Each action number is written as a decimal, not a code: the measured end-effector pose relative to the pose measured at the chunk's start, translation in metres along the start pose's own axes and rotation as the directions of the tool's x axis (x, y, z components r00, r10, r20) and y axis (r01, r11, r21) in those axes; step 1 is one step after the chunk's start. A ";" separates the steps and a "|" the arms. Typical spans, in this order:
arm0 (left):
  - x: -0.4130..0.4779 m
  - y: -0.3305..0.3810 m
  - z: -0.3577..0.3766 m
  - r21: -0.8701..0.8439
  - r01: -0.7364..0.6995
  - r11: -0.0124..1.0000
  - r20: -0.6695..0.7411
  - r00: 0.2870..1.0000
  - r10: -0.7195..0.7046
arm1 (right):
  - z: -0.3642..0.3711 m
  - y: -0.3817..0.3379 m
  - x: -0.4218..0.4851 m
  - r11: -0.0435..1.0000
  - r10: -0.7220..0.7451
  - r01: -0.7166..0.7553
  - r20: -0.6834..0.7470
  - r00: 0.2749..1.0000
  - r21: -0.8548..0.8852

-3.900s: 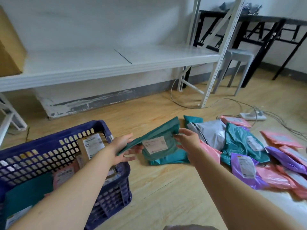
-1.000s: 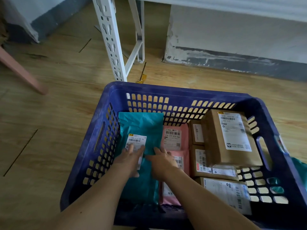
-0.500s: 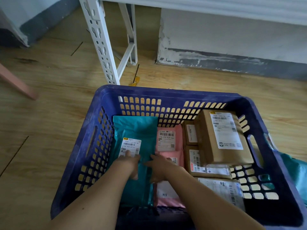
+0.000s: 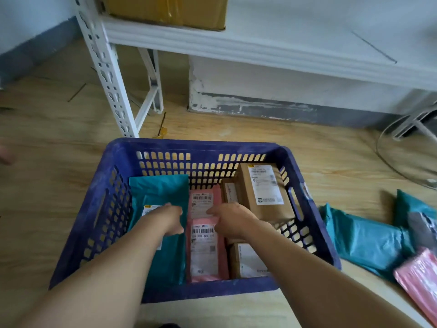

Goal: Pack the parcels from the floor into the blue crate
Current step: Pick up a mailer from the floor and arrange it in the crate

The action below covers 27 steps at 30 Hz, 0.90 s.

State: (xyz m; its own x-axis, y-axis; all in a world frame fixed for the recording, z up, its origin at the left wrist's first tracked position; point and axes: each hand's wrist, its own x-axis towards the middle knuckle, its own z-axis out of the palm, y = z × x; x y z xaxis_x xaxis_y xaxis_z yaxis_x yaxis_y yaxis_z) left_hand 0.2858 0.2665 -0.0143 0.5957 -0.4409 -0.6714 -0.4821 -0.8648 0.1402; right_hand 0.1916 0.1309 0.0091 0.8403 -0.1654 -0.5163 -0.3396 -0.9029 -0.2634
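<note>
The blue crate stands on the wooden floor in front of me. Inside, a teal mailer lies along its left side, two pink mailers fill the middle, and brown cardboard boxes sit on the right. My left hand hovers over the teal mailer's label with curled fingers, holding nothing. My right hand is above the pink mailers and the boxes, also with nothing in it. More parcels lie on the floor at the right: a teal mailer and a pink one.
A white metal shelf with a perforated upright stands just behind the crate, with a cardboard box on it. A thin cable loops across the floor at the far right.
The teal mailer went from my hands into the crate's left side. Both hands have since lifted off it and drawn apart, and my view has swung right, showing the floor parcels.
</note>
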 end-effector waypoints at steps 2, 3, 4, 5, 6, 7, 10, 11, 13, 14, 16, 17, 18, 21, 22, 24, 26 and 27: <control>-0.009 0.016 -0.009 -0.030 -0.037 0.999 -0.041 0.999 0.036 | -0.007 0.007 -0.015 1.000 0.000 0.001 -0.065 0.998 0.023; -0.011 0.025 -0.012 -0.040 -0.057 0.998 -0.059 0.997 0.055 | -0.012 0.010 -0.023 1.000 -0.001 0.004 -0.092 0.996 0.031; -0.013 0.034 -0.016 -0.050 -0.080 0.996 -0.081 0.994 0.076 | -0.017 0.014 -0.032 0.999 -0.004 0.008 -0.115 0.993 0.042; -0.014 0.043 -0.020 -0.057 -0.100 0.993 -0.099 0.991 0.094 | -0.024 0.018 -0.042 0.998 -0.003 0.011 -0.139 0.990 0.060; -0.015 0.053 -0.024 -0.061 -0.121 0.991 -0.118 0.986 0.113 | -0.030 0.023 -0.051 0.997 0.002 0.012 -0.168 0.986 0.083; -0.015 0.065 -0.028 -0.060 -0.139 0.988 -0.132 0.983 0.131 | -0.036 0.028 -0.058 0.995 0.015 0.006 -0.200 0.980 0.102; -0.017 0.106 -0.038 -0.063 -0.207 0.976 -0.208 0.960 0.190 | -0.049 0.051 -0.080 0.988 0.086 -0.040 -0.320 0.944 0.148; -0.019 0.122 -0.041 -0.060 -0.241 0.969 -0.238 0.946 0.220 | -0.052 0.060 -0.088 0.984 0.112 -0.053 -0.360 0.926 0.169; -0.024 0.157 -0.044 -0.049 -0.306 0.951 -0.298 0.913 0.278 | -0.058 0.077 -0.106 0.974 0.158 -0.071 -0.426 0.891 0.214; -0.026 0.173 -0.043 -0.034 -0.336 0.941 -0.324 0.894 0.308 | -0.061 0.087 -0.115 0.968 0.183 -0.081 -0.451 0.874 0.236; -0.030 0.205 -0.040 0.012 -0.393 0.919 -0.356 0.858 0.371 | -0.063 0.107 -0.131 0.958 0.234 -0.113 -0.491 0.839 0.265; -0.031 0.218 -0.037 0.024 -0.427 0.904 -0.369 0.837 0.405 | -0.063 0.117 -0.137 0.950 0.264 -0.131 -0.508 0.820 0.282; -0.033 0.231 -0.035 0.030 -0.455 0.890 -0.377 0.820 0.431 | -0.063 0.127 -0.144 0.939 0.300 -0.152 -0.516 0.802 0.310; -0.037 0.264 -0.025 0.066 -0.493 0.867 -0.373 0.794 0.480 | -0.060 0.154 -0.163 0.886 0.424 -0.218 -0.523 0.739 0.410; -0.038 0.273 -0.022 0.080 -0.502 0.861 -0.359 0.791 0.495 | -0.059 0.163 -0.168 0.872 0.451 -0.232 -0.526 0.721 0.430; -0.039 0.292 -0.017 0.098 -0.531 0.842 -0.337 0.778 0.530 | -0.056 0.179 -0.178 0.854 0.487 -0.254 -0.527 0.696 0.453; -0.039 0.310 -0.010 0.117 -0.569 0.814 -0.318 0.755 0.573 | -0.052 0.195 -0.187 0.833 0.525 -0.275 -0.528 0.668 0.479; -0.039 0.318 -0.007 0.127 -0.586 0.800 -0.311 0.743 0.593 | -0.050 0.204 -0.190 0.822 0.543 -0.286 -0.526 0.655 0.492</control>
State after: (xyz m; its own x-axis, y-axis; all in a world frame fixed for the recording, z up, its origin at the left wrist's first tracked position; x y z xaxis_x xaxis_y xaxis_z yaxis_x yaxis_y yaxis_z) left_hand 0.1136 0.0067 0.0620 0.3561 -0.9151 -0.1892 -0.8167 -0.4032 0.4129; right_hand -0.0161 -0.0419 0.0941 0.5883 -0.8070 -0.0523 -0.7275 -0.5000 -0.4698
